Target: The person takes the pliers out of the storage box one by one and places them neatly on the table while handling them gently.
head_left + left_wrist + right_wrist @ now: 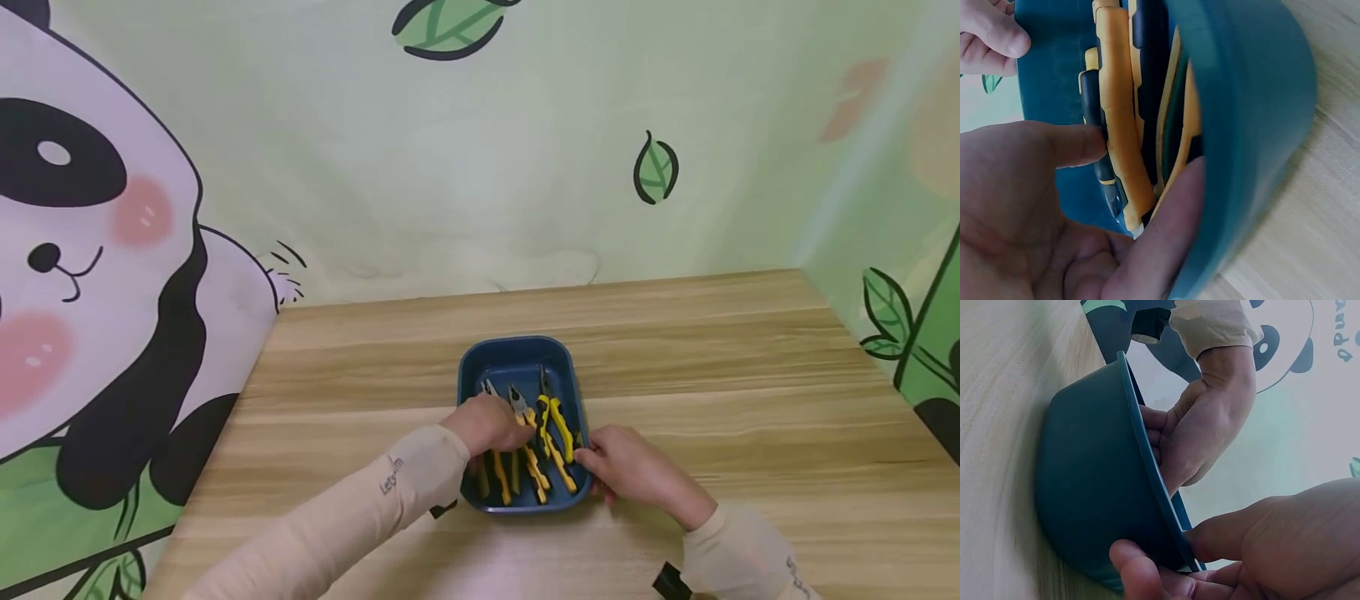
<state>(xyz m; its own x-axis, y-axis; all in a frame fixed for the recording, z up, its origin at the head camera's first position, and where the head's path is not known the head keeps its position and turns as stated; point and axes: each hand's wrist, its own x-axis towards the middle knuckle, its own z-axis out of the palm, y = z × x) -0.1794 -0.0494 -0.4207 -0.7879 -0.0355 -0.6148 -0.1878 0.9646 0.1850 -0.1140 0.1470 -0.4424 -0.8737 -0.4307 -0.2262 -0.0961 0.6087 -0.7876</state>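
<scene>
Several metal pliers with yellow-and-black handles (560, 427) lie inside a dark blue, round-cornered tub (517, 353), apparently plastic, on the wood-grain table (360, 358). Left hand (491, 423) is down among them, thumb touching a handle; I cannot tell from here whether it has closed on a pair. Right hand (626, 467) pinches the tub's right-side rim toward the near corner.

Handling, my judgement: pliers dense for their size, rigid, hard to damage; handles probably grippy, bare metal slicker. I'd take one pair mid-handle, squeezing both handles together against splaying. Tub likely light, slightly flexible; that rim hold should check skidding.
</scene>
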